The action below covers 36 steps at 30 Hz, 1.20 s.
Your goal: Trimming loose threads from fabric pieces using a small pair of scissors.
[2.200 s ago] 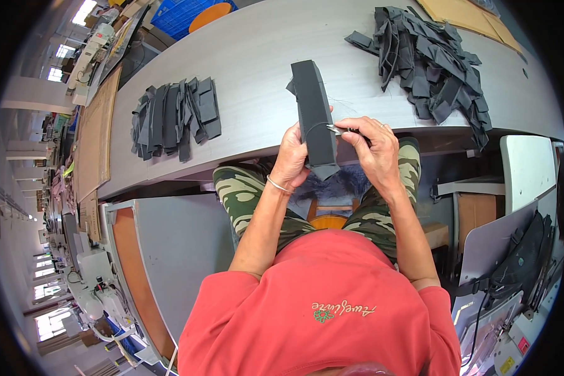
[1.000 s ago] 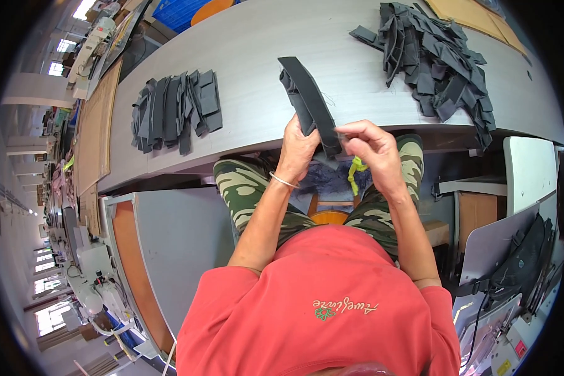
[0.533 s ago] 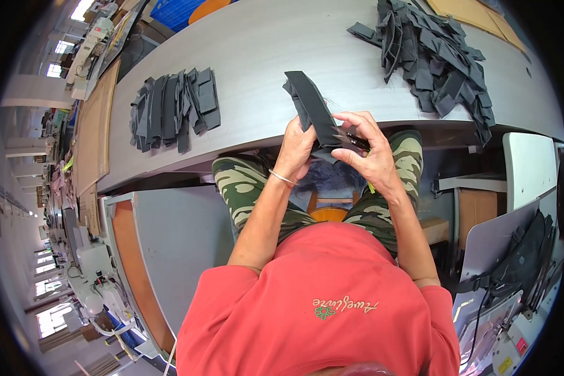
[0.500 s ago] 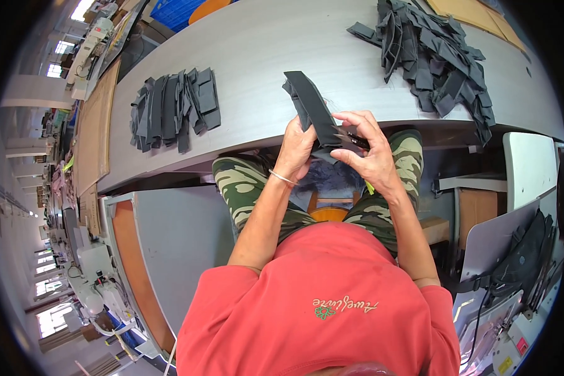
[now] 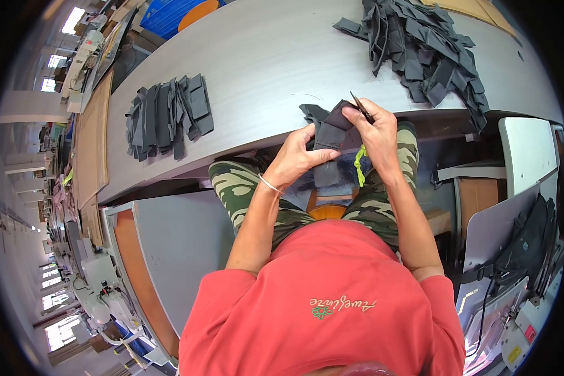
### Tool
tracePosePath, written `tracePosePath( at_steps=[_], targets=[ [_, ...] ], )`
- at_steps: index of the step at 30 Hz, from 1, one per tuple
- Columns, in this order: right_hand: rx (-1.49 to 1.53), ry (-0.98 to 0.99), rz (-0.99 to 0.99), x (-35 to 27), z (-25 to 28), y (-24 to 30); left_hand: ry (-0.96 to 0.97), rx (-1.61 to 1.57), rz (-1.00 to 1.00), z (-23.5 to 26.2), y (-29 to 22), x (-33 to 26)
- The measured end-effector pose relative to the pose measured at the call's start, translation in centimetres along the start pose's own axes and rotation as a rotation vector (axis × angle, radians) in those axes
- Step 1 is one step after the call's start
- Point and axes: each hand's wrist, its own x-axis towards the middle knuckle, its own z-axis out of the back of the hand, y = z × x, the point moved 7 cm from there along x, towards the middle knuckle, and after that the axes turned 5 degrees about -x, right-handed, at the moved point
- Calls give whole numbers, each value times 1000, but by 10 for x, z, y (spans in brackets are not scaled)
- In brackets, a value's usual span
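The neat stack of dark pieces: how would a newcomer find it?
Start at the long grey table. The neat stack lies at its left end, left of both hands. Unlike the tangled heap at the right end, its pieces lie flat in overlapping rows.

Workshop hall with a long grey bench

The bench [image 5: 263, 69] curves from nine to two o'clock. Bright windows [image 5: 59, 326] glow at seven to eight o'clock, ceiling lights [image 5: 75, 14] at eleven, a blue crate [image 5: 169, 11] at twelve, white panels [image 5: 526, 156] at three.
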Motion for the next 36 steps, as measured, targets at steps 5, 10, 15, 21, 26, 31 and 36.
tracePosePath(
  at_steps=[5,10,15,21,26,31,36],
  targets=[
    [79,2,-70,7,1,-13,-74,167,-149,10,-2,0],
    [248,4,-167,7,1,-2,-69,115,-90,16,-1,-4],
    [304,5,-204,9,5,1,-112,80,-302,17,-8,-1],
    [399,106,-331,16,11,-19,-66,358,-545,4,-28,-8],
    [345,96,-209,19,4,-10,42,183,-396,-1,-25,-1],
    [-355,-79,172,11,27,32,-145,46,-291,14,-15,2],
    [-462,19,340,-9,25,49,-168,39,-277,20,-13,4]
  ],
)
